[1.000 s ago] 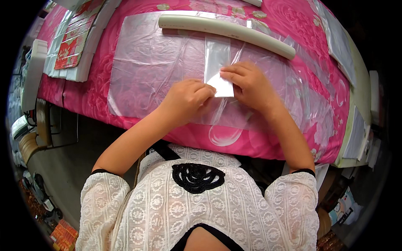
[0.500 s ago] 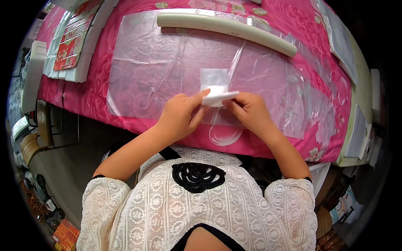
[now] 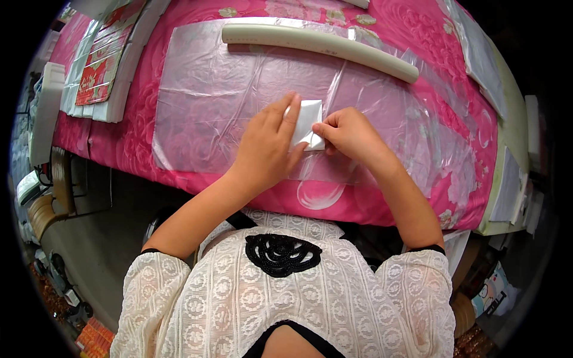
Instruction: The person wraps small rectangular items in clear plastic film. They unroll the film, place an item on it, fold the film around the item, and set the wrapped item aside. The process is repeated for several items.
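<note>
A small, glossy white square packet [image 3: 309, 122] lies on a clear plastic sheet [image 3: 203, 107] that covers part of the table. My left hand [image 3: 268, 134] rests along the packet's left side, its fingers stretched out and its thumb at the lower edge. At the lower right corner, my right hand [image 3: 349, 134] pinches the packet's edge between thumb and bent fingers. What the packet is made of, or holds, I cannot make out.
Beyond my hands, a long cream tube [image 3: 316, 45] lies across the plastic sheet. A pink flowered cloth [image 3: 137, 137] covers the table. Stacked white packs [image 3: 116, 95] with a red printed card [image 3: 98, 74] stand at the far left. Papers [image 3: 504, 185] lie along the right edge.
The raised flap of the packet has come down flat. My left hand has moved up and spread along the packet's left side; my right hand has shifted slightly left to its lower right corner.
</note>
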The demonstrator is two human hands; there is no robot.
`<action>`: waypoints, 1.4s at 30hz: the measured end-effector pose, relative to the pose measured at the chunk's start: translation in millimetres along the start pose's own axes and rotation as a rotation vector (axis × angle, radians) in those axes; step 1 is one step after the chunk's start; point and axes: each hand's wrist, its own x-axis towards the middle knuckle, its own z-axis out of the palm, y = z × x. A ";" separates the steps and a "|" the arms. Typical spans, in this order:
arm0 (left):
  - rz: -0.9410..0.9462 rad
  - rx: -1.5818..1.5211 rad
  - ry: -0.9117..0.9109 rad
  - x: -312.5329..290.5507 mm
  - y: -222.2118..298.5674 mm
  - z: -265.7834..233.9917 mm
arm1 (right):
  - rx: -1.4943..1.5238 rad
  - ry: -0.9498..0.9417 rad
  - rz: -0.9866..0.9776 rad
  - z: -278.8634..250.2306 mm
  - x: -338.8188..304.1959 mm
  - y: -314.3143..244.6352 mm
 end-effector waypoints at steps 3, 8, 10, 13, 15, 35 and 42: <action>-0.003 0.002 -0.155 1.0 14.2 11.4 | -0.010 0.025 -0.014 1.7 -1.4 0.8; -0.042 0.001 -0.162 -7.5 8.7 36.0 | -0.065 0.124 -0.036 7.3 -8.4 -5.4; -0.028 -0.001 -0.165 -10.4 8.1 38.6 | -0.174 0.168 -0.079 8.2 -16.4 -6.7; -0.022 -0.030 -0.141 -9.6 7.1 36.5 | -0.455 0.304 -0.159 8.7 -31.0 -3.5; -0.029 -0.076 -0.097 -9.4 7.4 33.8 | -0.604 0.353 -0.206 8.3 -38.4 -1.6; -0.969 -0.934 -0.295 -147.3 -5.8 -52.1 | -0.441 0.046 -1.020 147.4 -33.9 -36.2; -0.360 -0.319 -0.061 -65.0 -20.8 -84.5 | -0.276 0.131 -1.004 3.8 2.4 -20.2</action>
